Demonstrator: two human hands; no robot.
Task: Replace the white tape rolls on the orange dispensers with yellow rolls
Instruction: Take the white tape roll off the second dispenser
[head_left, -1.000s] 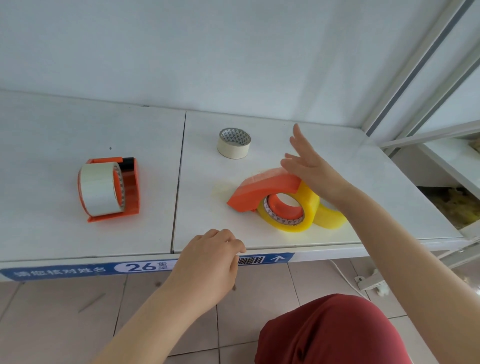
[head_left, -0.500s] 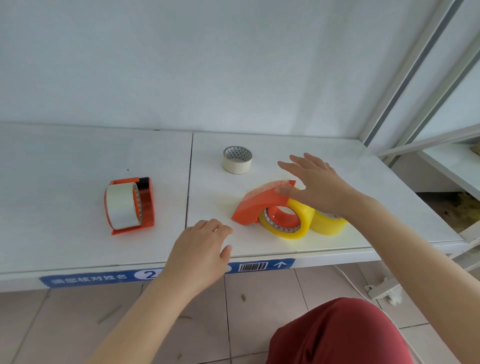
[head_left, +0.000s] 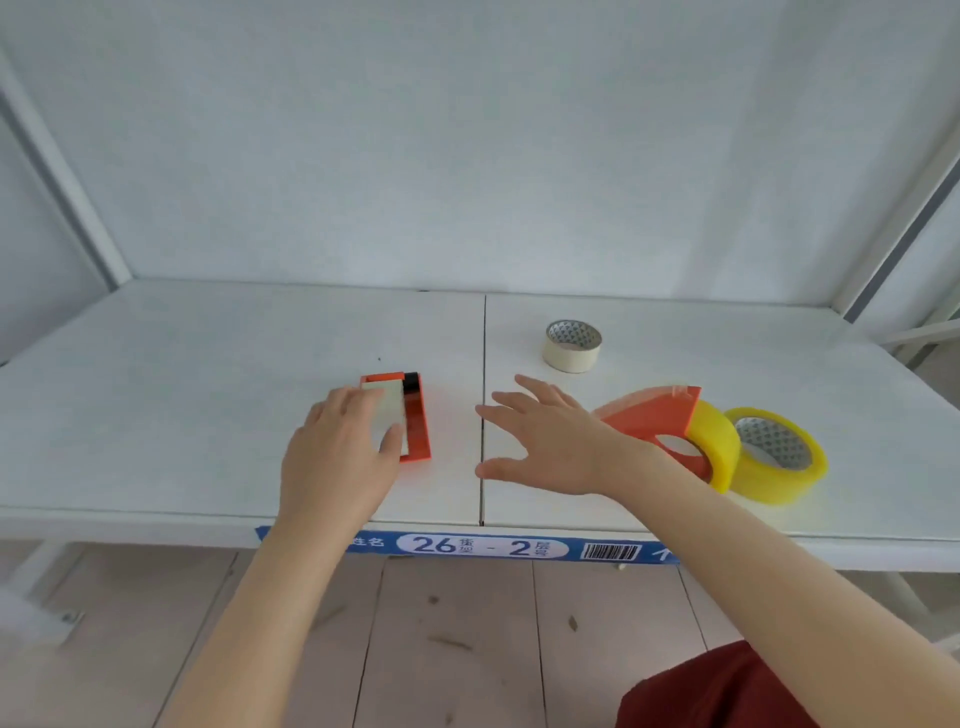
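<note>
left hand (head_left: 340, 457) grip holds the white roll (head_left: 387, 410) on its orange dispenser (head_left: 415, 423); right hand (head_left: 545, 441) wide.

White roll (head_left: 387, 410) half under left hand (head_left: 337, 462)

Both bare forearms reach forward from the lower edge, the left hand (head_left: 340, 457) palm-down with its fingers (head_left: 343, 402) curled forward and thumb out to the right, the right hand (head_left: 545, 441) flat, palm-down, its fingers (head_left: 511, 402) spread wide and pointing left, holding nothing.
</note>
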